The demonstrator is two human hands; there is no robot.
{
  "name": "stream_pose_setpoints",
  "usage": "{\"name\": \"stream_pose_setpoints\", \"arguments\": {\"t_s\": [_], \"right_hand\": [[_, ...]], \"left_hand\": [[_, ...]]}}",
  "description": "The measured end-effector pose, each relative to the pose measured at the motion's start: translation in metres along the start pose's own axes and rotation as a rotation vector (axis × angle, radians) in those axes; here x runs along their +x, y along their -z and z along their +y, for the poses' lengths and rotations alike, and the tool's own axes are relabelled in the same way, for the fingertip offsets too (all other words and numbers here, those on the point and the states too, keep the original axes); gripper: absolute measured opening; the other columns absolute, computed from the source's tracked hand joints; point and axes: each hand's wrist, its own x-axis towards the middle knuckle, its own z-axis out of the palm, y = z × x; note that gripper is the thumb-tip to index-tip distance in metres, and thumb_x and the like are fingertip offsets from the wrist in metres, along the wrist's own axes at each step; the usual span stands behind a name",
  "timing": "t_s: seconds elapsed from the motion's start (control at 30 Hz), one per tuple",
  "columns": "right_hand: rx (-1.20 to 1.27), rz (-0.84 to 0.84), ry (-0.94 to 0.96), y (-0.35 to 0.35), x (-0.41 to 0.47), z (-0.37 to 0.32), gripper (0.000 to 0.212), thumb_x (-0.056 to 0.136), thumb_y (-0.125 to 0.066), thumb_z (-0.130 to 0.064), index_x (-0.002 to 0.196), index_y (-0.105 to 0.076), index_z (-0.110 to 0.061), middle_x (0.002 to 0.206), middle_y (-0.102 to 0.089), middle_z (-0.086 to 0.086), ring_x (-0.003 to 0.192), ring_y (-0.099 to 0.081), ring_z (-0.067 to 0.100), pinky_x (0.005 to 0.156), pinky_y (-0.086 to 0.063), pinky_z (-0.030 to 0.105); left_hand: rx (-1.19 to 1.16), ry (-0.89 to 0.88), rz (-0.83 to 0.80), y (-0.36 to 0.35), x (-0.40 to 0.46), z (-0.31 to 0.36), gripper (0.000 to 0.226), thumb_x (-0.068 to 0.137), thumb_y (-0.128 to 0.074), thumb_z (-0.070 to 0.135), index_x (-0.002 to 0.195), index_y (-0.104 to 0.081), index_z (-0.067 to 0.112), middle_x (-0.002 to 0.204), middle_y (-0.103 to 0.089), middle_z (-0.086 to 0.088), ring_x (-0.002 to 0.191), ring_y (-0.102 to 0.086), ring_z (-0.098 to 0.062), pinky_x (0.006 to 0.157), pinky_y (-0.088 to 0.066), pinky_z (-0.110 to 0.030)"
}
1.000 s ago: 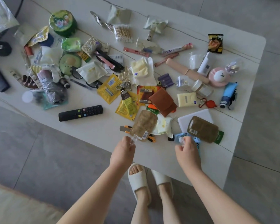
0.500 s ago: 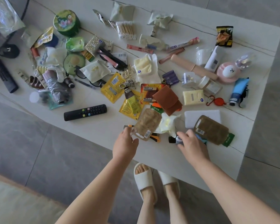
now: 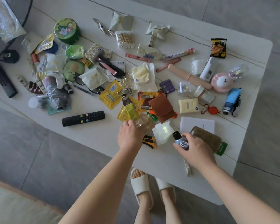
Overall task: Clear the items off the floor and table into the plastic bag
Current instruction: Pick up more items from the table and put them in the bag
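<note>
A white marble table (image 3: 90, 138) is littered with small items. My left hand (image 3: 130, 135) grips a brown clear-edged pouch (image 3: 145, 122) near the table's front edge. My right hand (image 3: 195, 150) holds a small blue tube with a black cap (image 3: 176, 137) together with a coiled white cable (image 3: 184, 144). A second brown pouch (image 3: 207, 138) lies just right of my right hand. An orange-and-black utility knife (image 3: 149, 141) lies between my hands, partly under a pale sachet (image 3: 162, 130). A clear plastic bag (image 3: 3, 18) shows at the top left corner.
A black remote (image 3: 83, 118) lies left of my left hand. A brown wallet (image 3: 162, 107), yellow sachets (image 3: 111, 94), a green tin (image 3: 66, 30) and a pink round case (image 3: 221, 82) crowd the table. Grey tiled floor (image 3: 39, 159) surrounds it; my slippered feet (image 3: 141, 186) stand below.
My left hand has reached forward and taken hold of the brown pouch. My right hand has lifted the blue tube and cable off the table. The view has drawn closer to the table.
</note>
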Motion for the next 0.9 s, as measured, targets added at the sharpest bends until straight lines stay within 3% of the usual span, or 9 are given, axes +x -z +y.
{"name": "stream_pose_setpoints", "arguments": {"t_s": [0.2, 0.4, 0.47, 0.53, 0.6, 0.67, 0.73, 0.83, 0.9], "right_hand": [[-0.03, 0.035, -0.017, 0.001, 0.013, 0.009, 0.036, 0.088, -0.052, -0.049, 0.076, -0.041, -0.017, 0.077, -0.055, 0.001, 0.08, -0.053, 0.021, 0.058, -0.037, 0.029], [0.042, -0.049, -0.072, 0.003, 0.021, 0.005, 0.038, 0.088, -0.052, -0.049, 0.073, -0.04, -0.016, 0.073, -0.054, 0.001, 0.074, -0.053, 0.021, 0.054, -0.038, 0.031], [0.14, -0.125, -0.109, 0.007, 0.022, -0.001, 0.039, 0.088, -0.052, -0.047, 0.07, -0.036, -0.017, 0.072, -0.052, 0.001, 0.077, -0.055, 0.025, 0.057, -0.039, 0.033], [0.269, -0.199, -0.138, 0.013, 0.023, -0.009, 0.03, 0.089, -0.054, -0.045, 0.081, -0.047, -0.016, 0.083, -0.054, -0.001, 0.092, -0.057, 0.026, 0.068, -0.043, 0.035], [0.386, -0.25, -0.148, 0.019, 0.022, -0.019, 0.023, 0.088, -0.057, -0.046, 0.094, -0.054, -0.024, 0.094, -0.053, -0.004, 0.101, -0.054, 0.022, 0.071, -0.041, 0.028], [0.459, -0.271, -0.131, 0.027, 0.02, -0.032, 0.028, 0.084, -0.062, -0.048, 0.074, -0.041, -0.032, 0.082, -0.051, -0.005, 0.085, -0.053, 0.018, 0.061, -0.039, 0.025], [0.526, -0.267, -0.136, 0.037, 0.017, -0.049, 0.036, 0.081, -0.067, -0.046, 0.069, -0.041, -0.026, 0.073, -0.052, -0.003, 0.071, -0.053, 0.015, 0.055, -0.039, 0.024], [0.594, -0.31, -0.123, 0.054, 0.009, -0.077, 0.031, 0.08, -0.069, -0.044, 0.076, -0.048, -0.023, 0.076, -0.056, -0.001, 0.073, -0.055, 0.015, 0.058, -0.042, 0.024], [0.662, -0.355, -0.089, 0.065, 0.003, -0.096, 0.028, 0.081, -0.07, -0.041, 0.079, -0.049, -0.022, 0.079, -0.059, 0.0, 0.077, -0.057, 0.017, 0.063, -0.043, 0.026]], "left_hand": [[0.128, 0.033, 0.002, -0.015, 0.015, 0.003, 0.038, 0.087, -0.064, 0.03, 0.116, -0.045, 0.013, 0.12, -0.053, -0.006, 0.111, -0.049, -0.024, 0.09, -0.042, -0.031], [0.125, 0.057, -0.004, -0.008, 0.025, 0.005, 0.052, 0.08, -0.071, 0.03, 0.121, -0.041, 0.015, 0.117, -0.054, -0.005, 0.111, -0.05, -0.025, 0.091, -0.042, -0.033], [0.106, 0.044, -0.025, -0.001, 0.024, 0.007, 0.043, 0.084, -0.067, 0.034, 0.118, -0.049, 0.016, 0.114, -0.057, -0.004, 0.108, -0.052, -0.025, 0.088, -0.044, -0.033], [0.052, 0.049, -0.041, 0.007, 0.019, 0.007, 0.031, 0.088, -0.061, 0.037, 0.111, -0.057, 0.016, 0.108, -0.061, -0.005, 0.103, -0.054, -0.025, 0.085, -0.047, -0.035], [-0.012, 0.075, -0.052, 0.018, 0.011, 0.007, 0.026, 0.091, -0.058, 0.036, 0.106, -0.059, 0.015, 0.103, -0.064, -0.006, 0.099, -0.056, -0.026, 0.081, -0.049, -0.036], [-0.062, 0.111, -0.06, 0.03, 0.001, 0.005, 0.026, 0.093, -0.054, 0.039, 0.102, -0.058, 0.015, 0.1, -0.064, -0.006, 0.096, -0.057, -0.027, 0.078, -0.047, -0.036], [-0.131, 0.159, -0.063, 0.047, -0.01, 0.003, 0.026, 0.093, -0.052, 0.044, 0.098, -0.057, 0.018, 0.098, -0.063, -0.005, 0.097, -0.055, -0.025, 0.08, -0.045, -0.036], [-0.332, 0.261, -0.056, 0.073, -0.031, -0.005, 0.022, 0.091, -0.053, 0.045, 0.092, -0.054, 0.023, 0.09, -0.058, -0.001, 0.1, -0.05, -0.023, 0.082, -0.046, -0.037], [-0.585, 0.307, -0.042, 0.092, -0.045, -0.014, 0.02, 0.09, -0.058, 0.037, 0.087, -0.054, 0.018, 0.09, -0.063, -0.004, 0.095, -0.06, -0.025, 0.081, -0.052, -0.04]]}}
